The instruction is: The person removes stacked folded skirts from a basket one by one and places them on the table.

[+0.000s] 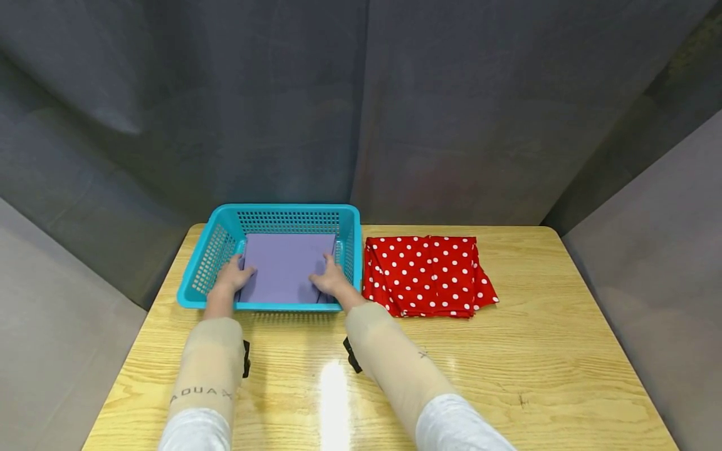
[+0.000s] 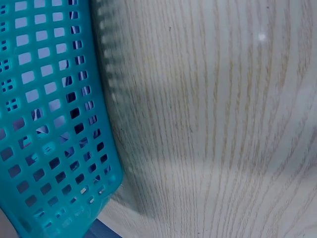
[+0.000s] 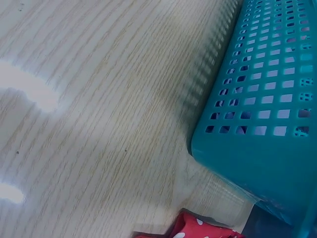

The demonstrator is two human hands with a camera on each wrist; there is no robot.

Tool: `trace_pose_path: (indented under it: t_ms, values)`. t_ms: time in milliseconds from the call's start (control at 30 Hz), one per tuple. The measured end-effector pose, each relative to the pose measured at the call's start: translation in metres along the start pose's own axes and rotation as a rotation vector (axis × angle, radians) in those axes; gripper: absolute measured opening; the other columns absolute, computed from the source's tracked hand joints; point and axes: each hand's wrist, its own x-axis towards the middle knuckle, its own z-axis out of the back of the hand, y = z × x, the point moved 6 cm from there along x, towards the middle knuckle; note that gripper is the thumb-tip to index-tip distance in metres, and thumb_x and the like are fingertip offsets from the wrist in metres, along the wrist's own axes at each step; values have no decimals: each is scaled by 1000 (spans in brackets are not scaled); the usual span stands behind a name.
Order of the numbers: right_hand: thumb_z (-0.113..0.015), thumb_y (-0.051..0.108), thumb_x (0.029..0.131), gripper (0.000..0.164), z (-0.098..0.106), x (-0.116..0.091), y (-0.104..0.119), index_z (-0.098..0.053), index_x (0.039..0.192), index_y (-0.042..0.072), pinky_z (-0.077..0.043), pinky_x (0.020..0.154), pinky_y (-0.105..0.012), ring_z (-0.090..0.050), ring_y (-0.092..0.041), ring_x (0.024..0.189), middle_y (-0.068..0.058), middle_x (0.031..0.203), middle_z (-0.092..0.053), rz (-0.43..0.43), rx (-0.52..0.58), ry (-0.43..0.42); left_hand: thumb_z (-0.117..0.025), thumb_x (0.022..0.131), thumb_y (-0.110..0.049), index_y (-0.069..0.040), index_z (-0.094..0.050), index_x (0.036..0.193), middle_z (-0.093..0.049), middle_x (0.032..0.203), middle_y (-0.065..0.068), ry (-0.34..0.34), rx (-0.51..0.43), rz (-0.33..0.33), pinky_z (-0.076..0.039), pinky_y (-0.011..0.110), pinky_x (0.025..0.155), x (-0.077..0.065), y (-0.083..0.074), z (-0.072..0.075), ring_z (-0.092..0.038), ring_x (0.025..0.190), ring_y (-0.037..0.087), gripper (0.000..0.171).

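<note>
A folded purple cloth (image 1: pixel 289 266) lies flat inside a turquoise plastic basket (image 1: pixel 271 209) with perforated walls. At the cloth's left edge is my left hand (image 1: pixel 229 274), its thumb over the top and its fingers along the side. My right hand (image 1: pixel 331 278) reaches over the near rim and rests at the cloth's right side, thumb and forefinger spread apart. The wrist views show the basket's outer wall (image 2: pixel 54 114) and corner (image 3: pixel 247 163), with the hands' fingers out of sight.
Right of the basket, a folded red cloth with white dots (image 1: pixel 423 275) lies on the wooden table (image 1: pixel 536 351), one corner spread outward. Grey curtains (image 1: pixel 451 113) hang behind the table, and grey panels (image 1: pixel 665 269) flank it.
</note>
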Motion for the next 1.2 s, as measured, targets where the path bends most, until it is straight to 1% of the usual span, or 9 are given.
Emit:
trace_pose_path:
  t_ms: [167, 233, 333, 367, 467, 567, 600, 767, 1200]
  values:
    - [-54, 24, 90, 67, -1, 5, -3, -18, 145, 11, -32, 103, -45, -31, -36, 130, -24, 142, -29, -7, 4, 6, -39, 94, -27, 5, -7, 143, -16, 141, 36, 25, -3, 22, -21, 55, 105, -1, 1, -1, -18, 129, 49, 67]
    - [-55, 23, 89, 68, -1, 7, -4, -18, 145, 10, -32, 103, -44, -32, -35, 129, -23, 142, -30, -10, 20, 10, -41, 94, -28, 4, -6, 144, -16, 142, 36, 33, -8, 34, -21, 55, 105, 4, 4, -2, -18, 130, 49, 69]
    - [-55, 21, 89, 70, -2, 8, -4, -15, 146, 9, -32, 104, -43, -31, -34, 130, -22, 143, -29, -27, 62, 25, -44, 92, -34, 0, -6, 145, -16, 142, 35, 36, -15, 35, -22, 55, 105, 20, 16, -6, -19, 130, 48, 74]
    - [-55, 21, 89, 71, -2, 8, -5, -14, 146, 9, -32, 104, -43, -30, -34, 130, -22, 144, -28, -34, 80, 31, -46, 91, -39, -2, -7, 146, -20, 141, 35, 20, -13, 11, -25, 55, 103, 31, 25, -8, -22, 128, 49, 77]
    - [-55, 21, 89, 73, -3, 8, -6, -11, 147, 9, -30, 105, -44, -27, -33, 132, -21, 146, -24, -59, 122, 46, -48, 89, -45, -5, -7, 146, -19, 142, 33, 24, -18, 16, -25, 55, 103, 41, 33, -11, -22, 128, 48, 81]
    - [-55, 21, 89, 74, -3, 9, -7, -10, 147, 8, -27, 106, -44, -23, -33, 134, -20, 147, -21, -70, 150, 50, -46, 91, -39, -3, -7, 146, -18, 142, 33, 21, -45, 23, -24, 55, 104, 32, 27, -9, -20, 129, 48, 77]
    - [-56, 21, 89, 75, -3, 9, -8, -10, 147, 8, -27, 107, -43, -23, -33, 134, -20, 148, -20, -75, 163, 52, -45, 92, -34, 0, -6, 145, -14, 144, 33, 37, -57, 45, -21, 55, 106, 21, 19, -6, -17, 131, 47, 74]
    - [-56, 21, 89, 76, -6, 13, -11, -9, 147, 11, -29, 105, -44, -23, -33, 134, -19, 149, -18, -108, 228, 66, -41, 94, -29, 3, -5, 144, -12, 143, 35, 42, -105, 21, -21, 54, 106, 2, 6, -1, -16, 131, 48, 70]
    - [-54, 24, 90, 75, -8, 16, -13, -7, 148, 13, -33, 101, -49, -26, -33, 133, -14, 151, -14, -166, 305, 66, -44, 93, -26, 6, -3, 143, -16, 141, 35, 64, -165, 28, -28, 53, 103, 1, 4, -6, -25, 127, 47, 72]
